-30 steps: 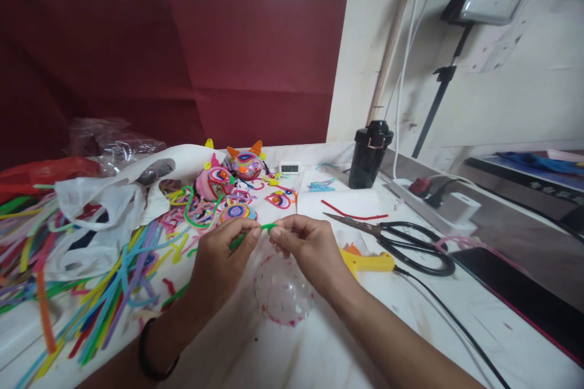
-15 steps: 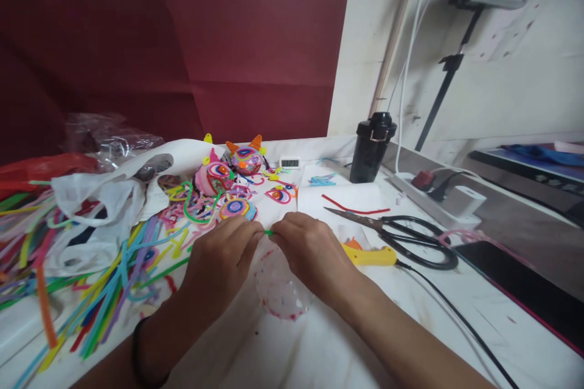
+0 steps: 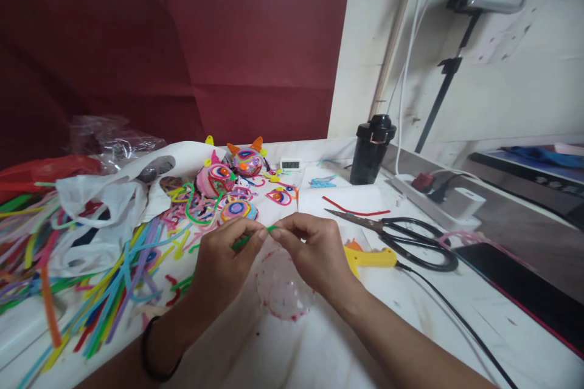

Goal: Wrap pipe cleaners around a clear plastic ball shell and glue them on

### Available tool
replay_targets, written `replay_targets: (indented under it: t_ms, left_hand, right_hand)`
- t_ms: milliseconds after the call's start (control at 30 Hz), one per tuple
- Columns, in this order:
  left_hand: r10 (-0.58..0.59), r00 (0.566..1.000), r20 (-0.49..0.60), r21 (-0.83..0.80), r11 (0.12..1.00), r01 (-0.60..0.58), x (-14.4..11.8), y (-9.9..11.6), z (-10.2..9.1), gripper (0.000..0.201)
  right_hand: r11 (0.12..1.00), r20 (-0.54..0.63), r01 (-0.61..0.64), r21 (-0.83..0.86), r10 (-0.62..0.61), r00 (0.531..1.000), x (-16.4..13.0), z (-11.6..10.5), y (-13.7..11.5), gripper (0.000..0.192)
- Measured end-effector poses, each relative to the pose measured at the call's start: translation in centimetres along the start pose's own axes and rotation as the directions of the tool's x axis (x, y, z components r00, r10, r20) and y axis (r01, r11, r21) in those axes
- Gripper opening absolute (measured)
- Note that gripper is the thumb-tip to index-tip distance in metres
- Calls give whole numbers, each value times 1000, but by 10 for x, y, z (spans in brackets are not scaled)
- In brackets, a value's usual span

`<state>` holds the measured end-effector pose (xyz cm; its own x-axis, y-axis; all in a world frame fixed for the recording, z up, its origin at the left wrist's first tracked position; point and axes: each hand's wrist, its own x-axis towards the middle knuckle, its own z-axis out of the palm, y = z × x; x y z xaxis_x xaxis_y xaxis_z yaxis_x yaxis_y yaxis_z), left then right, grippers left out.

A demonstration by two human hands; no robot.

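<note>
Head view. We see both hands meeting just above the white table point(image 3: 319, 352), near its middle. The left hand point(image 3: 223, 264) pinches a green pipe cleaner point(image 3: 244, 239) between thumb and fingertips; the right hand point(image 3: 314, 252) grips the same stem at its right end, fingertips of both hands almost touching. The stem slants down to the left from the pinch point. A dark band sits on the left wrist.

Directly below the hands, on the table, lies a clear plastic ball point(image 3: 283, 289) with red flecks along its lower edge. Whether either hand touches it we cannot tell.

Left of the hands: a loose heap of coloured pipe cleaners point(image 3: 104, 292), with a white plastic bag point(image 3: 98, 206) lying across it. Further left, a red bag at the frame edge.

Far side, beyond the hands: two decorated balls point(image 3: 232, 170) wrapped in coiled stems, one with orange horns, and flat spiral pieces around them. A small digital clock point(image 3: 290, 164) stands just right of these.

Right of the hands: a yellow glue gun point(image 3: 371, 257) close by the right wrist, its black cord trailing to the near right. Black-handled scissors point(image 3: 401, 234) lie just beyond it, blades pointing left. A red stem piece lies further off. A black flask point(image 3: 370, 149) stands at the far edge, with a white power strip point(image 3: 438, 203) to its right.
</note>
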<state>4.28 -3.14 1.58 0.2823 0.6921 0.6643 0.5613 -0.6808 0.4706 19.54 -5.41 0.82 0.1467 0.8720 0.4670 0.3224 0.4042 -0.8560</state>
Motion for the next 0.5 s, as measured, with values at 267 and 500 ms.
replay_targets:
  t_ms: [267, 500]
  left_hand:
    - [-183, 982, 52, -202, 961, 189, -4, -1, 6, 17]
    - [0, 1000, 20, -22, 1000, 1, 2, -11, 0, 13]
  right_hand:
    - [838, 31, -309, 449, 331, 943, 0, 9, -3, 8]
    - [887, 165, -327, 326, 287, 943, 6, 3, 5, 12]
